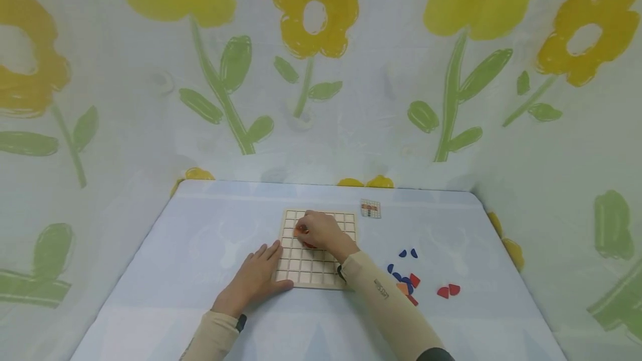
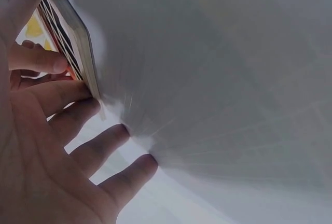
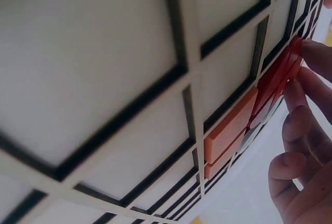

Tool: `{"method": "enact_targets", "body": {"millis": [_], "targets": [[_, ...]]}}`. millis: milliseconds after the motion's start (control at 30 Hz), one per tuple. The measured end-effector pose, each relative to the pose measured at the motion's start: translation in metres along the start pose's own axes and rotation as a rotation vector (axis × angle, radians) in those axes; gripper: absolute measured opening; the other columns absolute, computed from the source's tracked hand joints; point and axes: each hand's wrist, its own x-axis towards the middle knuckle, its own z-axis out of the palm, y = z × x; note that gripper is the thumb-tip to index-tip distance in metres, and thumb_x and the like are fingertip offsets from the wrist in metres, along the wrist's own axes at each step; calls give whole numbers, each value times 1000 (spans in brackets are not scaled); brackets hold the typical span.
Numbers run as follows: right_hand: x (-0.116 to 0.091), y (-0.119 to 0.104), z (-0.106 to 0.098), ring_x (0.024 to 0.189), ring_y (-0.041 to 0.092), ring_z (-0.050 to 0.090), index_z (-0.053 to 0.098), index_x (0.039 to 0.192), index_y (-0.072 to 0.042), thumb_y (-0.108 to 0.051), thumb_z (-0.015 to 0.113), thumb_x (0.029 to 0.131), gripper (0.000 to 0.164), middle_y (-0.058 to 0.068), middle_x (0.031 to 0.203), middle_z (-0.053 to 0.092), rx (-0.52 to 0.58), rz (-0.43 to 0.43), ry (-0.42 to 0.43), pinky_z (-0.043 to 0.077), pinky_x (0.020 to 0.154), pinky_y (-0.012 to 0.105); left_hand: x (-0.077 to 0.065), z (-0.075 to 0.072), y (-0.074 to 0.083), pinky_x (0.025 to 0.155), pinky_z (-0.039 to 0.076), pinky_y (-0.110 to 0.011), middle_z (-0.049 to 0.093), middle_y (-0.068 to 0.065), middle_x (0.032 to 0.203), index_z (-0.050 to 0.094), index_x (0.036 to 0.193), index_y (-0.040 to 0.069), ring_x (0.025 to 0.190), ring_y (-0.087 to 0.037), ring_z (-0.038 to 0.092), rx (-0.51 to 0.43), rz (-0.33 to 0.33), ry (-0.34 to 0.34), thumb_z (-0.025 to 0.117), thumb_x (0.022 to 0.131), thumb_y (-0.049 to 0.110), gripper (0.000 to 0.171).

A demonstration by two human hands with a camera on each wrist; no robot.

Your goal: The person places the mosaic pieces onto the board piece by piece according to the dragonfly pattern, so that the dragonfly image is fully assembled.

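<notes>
A square wooden grid board (image 1: 312,278) lies on the table. My left hand (image 1: 254,276) rests at its left side, fingers outstretched against the edge and thumb by the near left corner. In the left wrist view, fingertips touch the board's side (image 2: 83,47). My right hand (image 1: 321,231) reaches over the upper part of the board. Its fingers pinch a small red piece (image 3: 295,47) at a cell in the right wrist view. More red pieces (image 3: 270,86) and orange pieces (image 3: 224,130) sit in cells beside it; in the head view the hand partly hides them.
A small printed pattern card (image 1: 370,208) lies beyond the board's far right corner. Right of the board are loose blue pieces (image 1: 403,253), a mixed pile with an orange piece (image 1: 402,288), and two red pieces (image 1: 443,292). Flower-printed fabric (image 1: 351,127) encloses the table.
</notes>
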Motion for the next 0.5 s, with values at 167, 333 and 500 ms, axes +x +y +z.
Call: {"method": "enact_targets", "body": {"millis": [167,333,500], "targets": [[1,0,1,79,5,56,79,112,-25,-33,67,98,20,-10,98,64,1,-5,9,53,72,26,0,0,1,114,33,-63,34,-17,162,40,153,-3,145,-46,33,-1,3,-2,73,85,61,98],[-1,-2,0,80,6,57,79,113,-25,-35,66,100,21,-9,98,65,-9,-12,12,54,73,27,0,-1,1,113,33,-63,34,-17,161,40,153,-4,145,-46,33,-5,2,-5,73,85,60,99],[-1,-2,-1,81,6,57,78,114,-24,-35,68,98,22,-9,100,66,-6,-7,2,55,74,27,1,0,1,114,33,-63,34,-17,162,39,153,-3,145,-46,33,5,-2,-10,72,86,61,99]]}}
